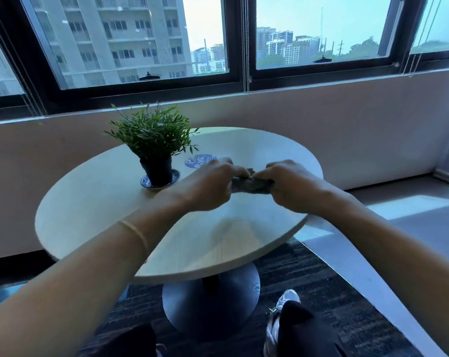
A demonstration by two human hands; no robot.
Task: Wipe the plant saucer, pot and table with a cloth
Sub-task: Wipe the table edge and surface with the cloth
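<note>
Six items, listed left to right. Saucer (160, 182): blue-patterned, on the left part of the round pale worktop (89, 207), well clear of the edge. Pot (157, 170): dark, upright, standing in the saucer, holding a bushy green plant (151, 132). Sticker (197, 161): round, blue, flat on the worktop just right of the pot, partly hidden by the left hand; white print on it is too blurred to read, so no brand or wording can be given. Left hand (210, 186): fingers curled and pinching one end of the cloth, held above the worktop centre. Cloth (251, 184): dark, bunched into a short roll between both hands, apparently not touching the worktop. Right hand (293, 188): fingers closed around the other end of the cloth. Step in hand, as judged: preparing the cloth, folding or gathering it before wiping; saucer, pot and worktop show no sign of being wiped yet, so the task looks near its start. Next move calls for: one hand to take the cloth alone and reach left to the saucer rim, with the other free to steady or lift the pot so the light plant does not tip.
</note>
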